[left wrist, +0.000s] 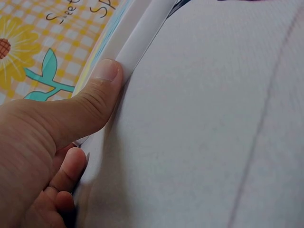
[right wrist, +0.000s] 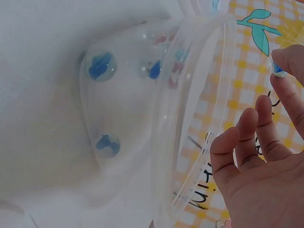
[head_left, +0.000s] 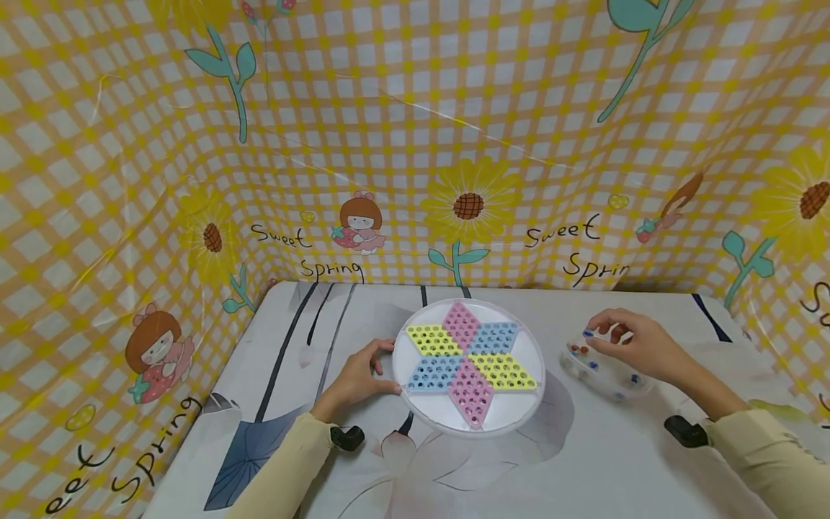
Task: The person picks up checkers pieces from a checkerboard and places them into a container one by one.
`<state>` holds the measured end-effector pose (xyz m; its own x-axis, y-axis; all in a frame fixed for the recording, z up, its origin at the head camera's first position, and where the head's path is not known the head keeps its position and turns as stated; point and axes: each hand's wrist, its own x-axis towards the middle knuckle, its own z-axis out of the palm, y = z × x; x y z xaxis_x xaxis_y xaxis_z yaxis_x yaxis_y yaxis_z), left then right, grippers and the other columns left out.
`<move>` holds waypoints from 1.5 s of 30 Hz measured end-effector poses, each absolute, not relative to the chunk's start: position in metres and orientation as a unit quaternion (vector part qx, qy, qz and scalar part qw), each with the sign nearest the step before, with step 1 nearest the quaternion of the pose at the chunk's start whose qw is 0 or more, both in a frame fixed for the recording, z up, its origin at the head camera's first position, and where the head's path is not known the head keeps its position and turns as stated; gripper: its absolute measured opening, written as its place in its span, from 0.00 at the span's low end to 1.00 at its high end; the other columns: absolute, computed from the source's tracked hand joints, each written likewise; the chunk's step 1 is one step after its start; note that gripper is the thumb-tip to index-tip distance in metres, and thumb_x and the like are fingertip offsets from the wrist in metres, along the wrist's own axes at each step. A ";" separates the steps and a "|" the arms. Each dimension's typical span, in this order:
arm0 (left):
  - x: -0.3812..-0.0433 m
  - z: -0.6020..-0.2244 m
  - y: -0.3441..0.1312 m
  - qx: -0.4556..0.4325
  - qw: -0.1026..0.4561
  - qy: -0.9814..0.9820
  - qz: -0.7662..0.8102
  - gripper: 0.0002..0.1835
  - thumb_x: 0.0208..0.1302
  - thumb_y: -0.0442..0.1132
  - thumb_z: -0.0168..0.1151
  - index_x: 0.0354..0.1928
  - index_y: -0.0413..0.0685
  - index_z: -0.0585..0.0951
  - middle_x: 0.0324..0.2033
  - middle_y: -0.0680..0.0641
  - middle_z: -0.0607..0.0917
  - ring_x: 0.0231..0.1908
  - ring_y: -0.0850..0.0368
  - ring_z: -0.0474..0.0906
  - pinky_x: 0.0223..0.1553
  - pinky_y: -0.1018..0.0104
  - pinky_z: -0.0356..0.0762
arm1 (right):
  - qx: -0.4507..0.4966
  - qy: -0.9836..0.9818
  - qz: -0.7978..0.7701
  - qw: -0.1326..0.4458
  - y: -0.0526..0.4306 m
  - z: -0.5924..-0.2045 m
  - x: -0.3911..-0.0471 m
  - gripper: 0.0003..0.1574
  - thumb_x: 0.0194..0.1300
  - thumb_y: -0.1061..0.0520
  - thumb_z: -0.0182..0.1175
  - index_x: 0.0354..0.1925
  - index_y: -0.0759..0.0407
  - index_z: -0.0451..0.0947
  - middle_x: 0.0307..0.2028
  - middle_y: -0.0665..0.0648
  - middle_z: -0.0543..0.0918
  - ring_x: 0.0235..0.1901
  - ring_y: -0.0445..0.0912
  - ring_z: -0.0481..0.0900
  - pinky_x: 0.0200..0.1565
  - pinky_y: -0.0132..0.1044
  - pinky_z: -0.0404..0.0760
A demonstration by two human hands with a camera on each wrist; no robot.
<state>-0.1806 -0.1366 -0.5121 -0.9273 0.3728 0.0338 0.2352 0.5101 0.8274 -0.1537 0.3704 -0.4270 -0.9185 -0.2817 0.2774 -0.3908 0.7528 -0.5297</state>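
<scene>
A round white Chinese checkers board [head_left: 512, 411] with a pink, yellow and blue star of holes lies mid-table. My left hand [head_left: 359, 375] holds its left edge, the thumb [left wrist: 102, 90] on the rim in the left wrist view and some fingers curled lower down. Between thumb and index finger, my right hand [head_left: 632, 342] pinches a clear marble with blue inside [right wrist: 277, 69]; its other fingers are loosely bent. This hand is above a clear plastic container [head_left: 616, 388] holding several marbles, blue ones [right wrist: 101, 66] and reddish ones [head_left: 579, 349] among them.
The table [head_left: 363, 483] has a white cloth with printed flowers and dark lines. Behind and beside it hangs a yellow checked curtain [head_left: 402, 130] with sunflowers. A dark wrist device [head_left: 686, 431] sits by the right sleeve, another [head_left: 347, 438] by the left.
</scene>
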 end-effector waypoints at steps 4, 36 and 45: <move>-0.181 -0.513 -0.138 0.176 0.072 0.867 0.460 0.40 0.46 0.38 0.86 0.63 0.48 0.76 0.66 0.51 0.78 0.35 0.56 0.70 0.36 0.67 0.67 | 0.175 -0.933 0.303 0.086 0.371 -0.427 -0.154 0.12 0.63 0.59 0.73 0.44 0.53 0.84 0.42 0.56 0.83 0.33 0.38 0.75 0.31 0.33 0.75; -0.183 -0.519 -0.139 0.173 0.077 0.874 0.448 0.43 0.46 0.41 0.86 0.66 0.53 0.75 0.59 0.55 0.81 0.35 0.58 0.70 0.37 0.67 0.67 | 0.136 -0.949 0.282 0.019 0.378 -0.442 -0.160 0.11 0.66 0.55 0.71 0.45 0.55 0.82 0.40 0.56 0.80 0.33 0.45 0.74 0.31 0.35 0.74; -0.182 -0.516 -0.138 0.173 0.077 0.872 0.450 0.43 0.47 0.40 0.85 0.66 0.52 0.75 0.62 0.55 0.80 0.36 0.58 0.70 0.37 0.67 0.67 | 0.132 -0.951 0.278 0.015 0.377 -0.443 -0.161 0.12 0.66 0.54 0.71 0.45 0.55 0.82 0.40 0.56 0.80 0.33 0.44 0.74 0.30 0.35 0.74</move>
<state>-0.1823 -0.1385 -0.5164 -0.9283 0.3712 0.0217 0.2327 0.5343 0.8126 -0.1606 0.3766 -0.4429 -0.9645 -0.2436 0.1020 -0.2602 0.8101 -0.5254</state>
